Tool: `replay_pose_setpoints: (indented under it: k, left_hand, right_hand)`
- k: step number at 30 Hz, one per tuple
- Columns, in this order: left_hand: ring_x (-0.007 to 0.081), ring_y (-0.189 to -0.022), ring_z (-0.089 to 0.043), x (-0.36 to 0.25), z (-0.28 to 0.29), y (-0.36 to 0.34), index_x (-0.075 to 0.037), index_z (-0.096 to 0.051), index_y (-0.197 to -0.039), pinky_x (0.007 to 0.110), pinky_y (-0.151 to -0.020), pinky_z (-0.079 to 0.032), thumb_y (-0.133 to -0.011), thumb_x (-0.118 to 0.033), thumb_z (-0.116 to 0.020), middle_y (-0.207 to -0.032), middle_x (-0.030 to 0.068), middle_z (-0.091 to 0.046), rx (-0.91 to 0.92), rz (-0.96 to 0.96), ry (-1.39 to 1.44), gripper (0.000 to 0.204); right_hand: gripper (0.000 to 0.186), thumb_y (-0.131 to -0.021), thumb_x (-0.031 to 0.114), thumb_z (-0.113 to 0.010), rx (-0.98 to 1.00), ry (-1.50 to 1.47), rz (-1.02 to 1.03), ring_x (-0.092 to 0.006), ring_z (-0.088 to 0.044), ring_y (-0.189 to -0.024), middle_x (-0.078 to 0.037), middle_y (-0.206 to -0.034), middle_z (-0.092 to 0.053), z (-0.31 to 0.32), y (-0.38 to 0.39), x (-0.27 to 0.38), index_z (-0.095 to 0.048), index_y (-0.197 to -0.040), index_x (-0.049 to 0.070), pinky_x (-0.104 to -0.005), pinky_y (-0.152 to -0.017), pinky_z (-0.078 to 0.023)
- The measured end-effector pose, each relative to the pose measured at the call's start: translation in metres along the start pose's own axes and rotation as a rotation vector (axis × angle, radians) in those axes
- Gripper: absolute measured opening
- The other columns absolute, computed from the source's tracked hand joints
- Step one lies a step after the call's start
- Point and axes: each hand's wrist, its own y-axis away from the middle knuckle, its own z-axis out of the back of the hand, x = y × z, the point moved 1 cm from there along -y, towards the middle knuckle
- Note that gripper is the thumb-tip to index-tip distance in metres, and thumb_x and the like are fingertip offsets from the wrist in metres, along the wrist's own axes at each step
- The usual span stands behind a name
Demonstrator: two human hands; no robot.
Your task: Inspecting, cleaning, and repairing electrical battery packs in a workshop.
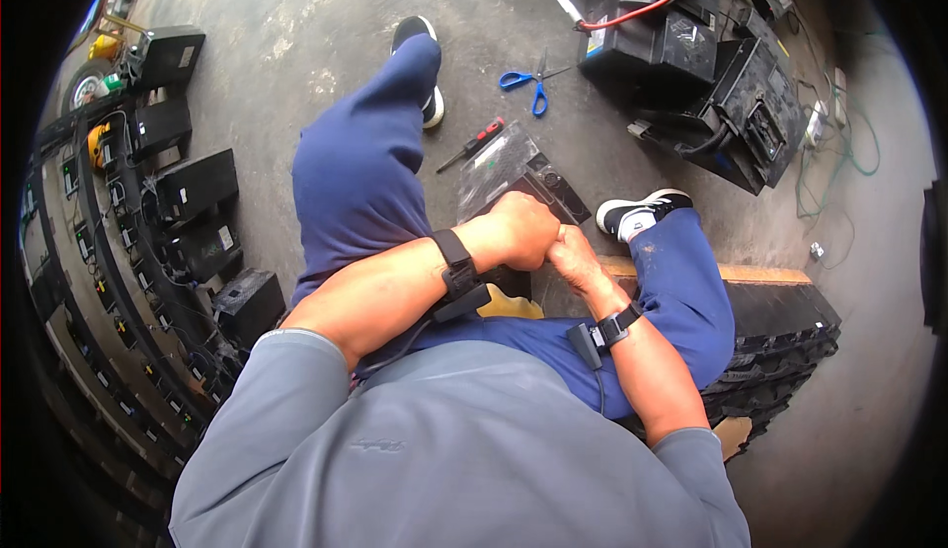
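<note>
My left hand point(523, 227) is closed, held against my right hand point(578, 260), which is closed too, between my knees. What their fingers hold, if anything, is hidden. Just beyond them lies a dark case with a glossy clear top point(494, 168), partly hidden by my hands. A screwdriver point(484, 137) with a red and black handle rests on the floor beside its far left edge. Blue-handled scissors point(538, 89) lie open on the floor farther away.
Black battery-like boxes with cables point(652, 49) stand at the upper right, near green wires point(849, 153). Racks point(84, 232) and black units point(196, 188) line the left. Stacked black panels point(775, 351) with a wooden edge point(765, 274) are at my right. The concrete floor point(237, 44) surrounds them.
</note>
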Motion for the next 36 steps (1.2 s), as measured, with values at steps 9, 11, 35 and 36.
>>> replay_pose_setpoints:
  k: [9,11,35,36]
  left_hand:
    - [0.0275,-0.089,-0.071,-0.028,-0.011,-0.001,-0.005,-0.076,-0.093,0.040,-0.085,-0.048,-0.074,-0.043,-0.077,-0.090,0.0106,-0.075,0.042,-0.115,-0.033,0.043]
    - [0.0277,-0.092,-0.069,-0.033,-0.017,0.001,-0.004,-0.075,-0.096,0.040,-0.087,-0.046,-0.073,-0.048,-0.078,-0.093,0.0111,-0.074,0.051,-0.145,-0.055,0.050]
    - [0.0331,-0.102,-0.068,-0.052,-0.019,0.026,-0.002,-0.074,-0.098,0.043,-0.089,-0.050,-0.082,-0.040,-0.075,-0.101,0.0156,-0.073,0.165,-0.414,0.143,0.042]
    - [0.0330,-0.102,-0.068,-0.053,-0.019,0.027,-0.002,-0.074,-0.098,0.044,-0.090,-0.050,-0.082,-0.039,-0.075,-0.101,0.0153,-0.073,0.169,-0.420,0.163,0.041]
  right_hand:
    - [0.027,-0.082,0.021,-0.066,0.088,0.515,-0.113,-0.0149,-0.066,-0.088,-0.020,-0.096,-0.073,0.021,0.010,0.002,-0.070,-0.099,0.000,-0.0369,-0.078,-0.051]
    - [0.028,-0.082,0.022,-0.067,0.217,0.609,-0.124,-0.0234,-0.070,-0.092,-0.020,-0.099,-0.072,0.026,0.009,-0.004,-0.071,-0.100,0.002,-0.0390,-0.079,-0.052]
    - [0.028,-0.080,0.018,-0.065,0.323,0.922,-0.319,-0.0407,-0.068,-0.097,-0.031,-0.099,-0.067,0.053,0.004,-0.077,-0.071,-0.096,-0.004,-0.0464,-0.078,-0.052]
    - [0.028,-0.080,0.018,-0.065,0.318,0.917,-0.320,-0.0407,-0.068,-0.097,-0.031,-0.099,-0.067,0.053,0.006,-0.074,-0.071,-0.096,-0.004,-0.0464,-0.078,-0.052]
